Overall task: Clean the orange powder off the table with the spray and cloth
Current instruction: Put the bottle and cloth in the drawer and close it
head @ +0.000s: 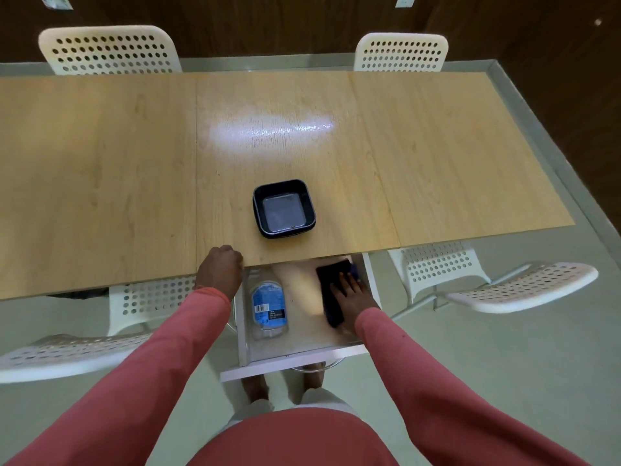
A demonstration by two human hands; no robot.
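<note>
A white drawer (295, 359) is seen pulled out from under the near edge of the wooden table (134, 183). Inside the drawer, toward its left side, a clear spray bottle (268, 306) with a blue label is laid flat. Toward the drawer's right side a dark cloth (331, 290) is laid, and the right hand (351, 297) is rested on it with fingers stretched out nearly straight; nothing is seen to be gripped. The left hand (221, 267) is placed at the table edge just left of the drawer, its fingers curled over the edge. A black square tray (258, 210) is set on the tabletop just beyond the drawer. White perforated chairs (107, 50) are stood on all sides of the drawer. No orange powder can be made out on the tabletop.
</note>
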